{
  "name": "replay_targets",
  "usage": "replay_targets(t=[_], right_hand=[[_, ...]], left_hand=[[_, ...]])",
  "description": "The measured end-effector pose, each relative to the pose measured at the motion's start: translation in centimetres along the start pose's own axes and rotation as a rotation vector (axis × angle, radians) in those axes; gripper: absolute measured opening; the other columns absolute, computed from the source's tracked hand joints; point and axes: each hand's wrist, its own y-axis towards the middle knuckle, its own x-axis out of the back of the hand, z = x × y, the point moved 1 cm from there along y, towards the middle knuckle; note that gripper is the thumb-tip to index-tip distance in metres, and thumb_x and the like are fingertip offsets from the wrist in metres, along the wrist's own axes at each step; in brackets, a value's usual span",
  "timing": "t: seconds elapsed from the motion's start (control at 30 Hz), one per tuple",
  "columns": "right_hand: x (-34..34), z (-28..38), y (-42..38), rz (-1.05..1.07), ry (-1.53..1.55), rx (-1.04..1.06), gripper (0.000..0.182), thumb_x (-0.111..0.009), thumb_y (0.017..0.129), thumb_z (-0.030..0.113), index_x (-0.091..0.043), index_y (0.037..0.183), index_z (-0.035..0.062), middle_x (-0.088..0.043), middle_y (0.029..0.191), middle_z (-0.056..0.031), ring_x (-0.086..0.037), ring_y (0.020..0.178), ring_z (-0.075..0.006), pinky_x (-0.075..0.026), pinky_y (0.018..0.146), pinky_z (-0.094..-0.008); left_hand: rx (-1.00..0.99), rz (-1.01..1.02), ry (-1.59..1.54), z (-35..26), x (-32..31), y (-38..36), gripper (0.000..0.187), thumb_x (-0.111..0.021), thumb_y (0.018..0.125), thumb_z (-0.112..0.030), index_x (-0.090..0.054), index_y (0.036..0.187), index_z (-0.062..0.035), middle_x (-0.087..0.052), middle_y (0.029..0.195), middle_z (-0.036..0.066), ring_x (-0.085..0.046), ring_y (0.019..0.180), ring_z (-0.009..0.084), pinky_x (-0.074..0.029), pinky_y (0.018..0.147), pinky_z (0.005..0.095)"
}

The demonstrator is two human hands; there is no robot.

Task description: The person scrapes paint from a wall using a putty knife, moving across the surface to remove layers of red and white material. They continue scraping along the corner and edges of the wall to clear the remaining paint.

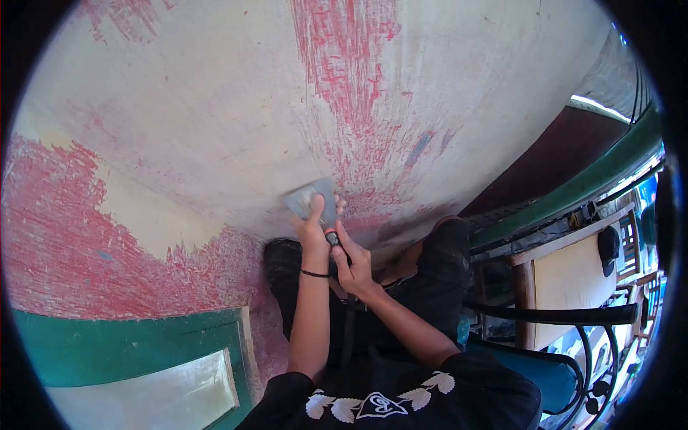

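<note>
A wide-bladed scraper is in both my hands, its grey blade against the wall or very close to it. My left hand grips the blade's lower part, thumb on the near face and fingertips showing past its right side. Around the dark handle, just below the blade, my right hand is closed. The wall before me is pale, with scratched red paint streaks above the blade. Slight blur softens the blade's edge.
A green-framed panel is set in the wall at lower left, below a red patch. To my right stand a metal-armed chair and a table with a dark cap-like object. A green rail curves behind them.
</note>
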Motion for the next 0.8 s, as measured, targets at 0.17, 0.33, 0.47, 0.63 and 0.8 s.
replay_targets(t=[0.17, 0.33, 0.47, 0.63, 0.8], right_hand=[[0.9, 1.1, 0.7, 0.043, -0.004, -0.098, 0.047, -0.052, 0.094, 0.005, -0.048, 0.14, -0.0046, -0.069, 0.102, -0.0253, -0.071, 0.079, -0.0277, -0.054, 0.073, -0.0358], [1.3, 6.3, 7.9, 0.028, 0.03, -0.002, 0.047, -0.053, 0.094, 0.005, -0.05, 0.139, -0.0049, -0.07, 0.1, -0.0248, -0.071, 0.077, -0.0277, -0.053, 0.072, -0.0351], [1.3, 7.7, 8.7, 0.033, 0.07, 0.01, 0.048, -0.053, 0.095, 0.005, -0.047, 0.141, -0.0054, -0.069, 0.106, -0.0243, -0.07, 0.08, -0.0268, -0.053, 0.073, -0.0346], [1.8, 2.5, 2.0, 0.116, -0.01, -0.002, 0.051, -0.057, 0.092, 0.006, -0.046, 0.139, -0.0111, -0.068, 0.11, -0.024, -0.07, 0.09, -0.0241, -0.052, 0.081, -0.0322], [1.8, -0.9, -0.3, 0.04, -0.09, 0.183, 0.051, -0.062, 0.086, 0.005, -0.052, 0.133, -0.0119, -0.07, 0.092, -0.0215, -0.07, 0.07, -0.0248, -0.054, 0.067, -0.0328]], left_hand=[[-0.084, 0.108, -0.068, -1.1, -1.5, 0.4, 0.031, -0.067, 0.092, -0.022, -0.061, 0.104, 0.0054, -0.067, 0.086, 0.014, -0.069, 0.073, 0.0237, -0.055, 0.063, 0.0307], [-0.166, 0.091, -0.071, -9.6, -7.9, 0.9, 0.031, -0.066, 0.093, -0.025, -0.062, 0.103, 0.0047, -0.067, 0.087, 0.015, -0.067, 0.074, 0.0229, -0.054, 0.066, 0.0311], [-0.18, 0.106, -0.036, -11.4, -8.8, 0.6, 0.03, -0.065, 0.094, -0.024, -0.062, 0.103, 0.0044, -0.067, 0.088, 0.014, -0.067, 0.074, 0.0229, -0.053, 0.068, 0.0315], [-0.082, 0.095, -0.151, -3.5, -3.3, 0.6, 0.032, -0.067, 0.092, -0.022, -0.059, 0.106, 0.0055, -0.065, 0.085, 0.014, -0.065, 0.071, 0.0224, -0.053, 0.067, 0.0324], [-0.012, -0.044, -0.015, -0.8, -1.9, -0.4, 0.031, -0.066, 0.092, -0.022, -0.059, 0.105, 0.0054, -0.066, 0.085, 0.014, -0.066, 0.07, 0.0242, -0.053, 0.063, 0.032]])
